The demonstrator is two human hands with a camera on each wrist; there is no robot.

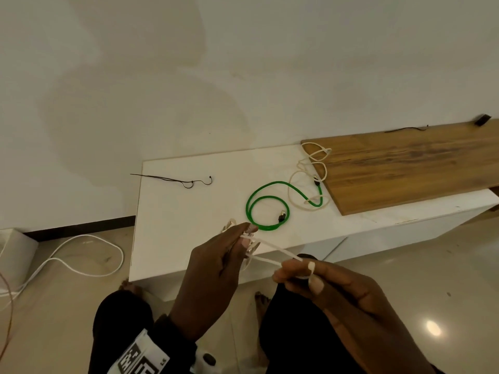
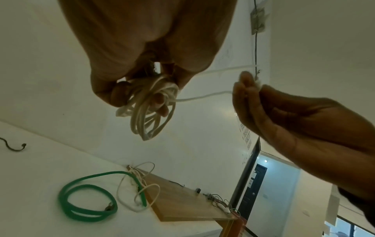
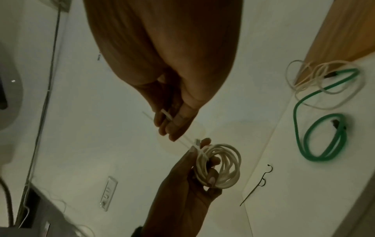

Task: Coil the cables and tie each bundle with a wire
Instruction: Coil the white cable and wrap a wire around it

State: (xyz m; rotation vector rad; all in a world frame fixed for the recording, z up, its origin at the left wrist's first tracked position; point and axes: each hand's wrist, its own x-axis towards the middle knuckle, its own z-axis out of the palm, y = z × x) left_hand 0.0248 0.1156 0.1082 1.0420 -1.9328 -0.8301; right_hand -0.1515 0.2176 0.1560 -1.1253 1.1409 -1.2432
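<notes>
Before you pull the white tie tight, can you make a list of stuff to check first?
1. Left hand grips the white coil: ok.
2. White tie wraps the coil: ok.
3. Right hand pinches the tie's ends: ok.
4. Tie pulled snug and fastened: cannot tell.
5. Green cable on the table coiled and tied: not ok, loose.
6. Black wire ready on the table: ok.

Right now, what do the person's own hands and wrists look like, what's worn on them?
Both hands are bare, no gloves. The left hand has a black band at the wrist carrying a white tag printed with a black square-pattern marker and the letters "LS". The right hand shows pale, light-painted nails; its wrist runs out of the head view, so any band there can't be told.
</notes>
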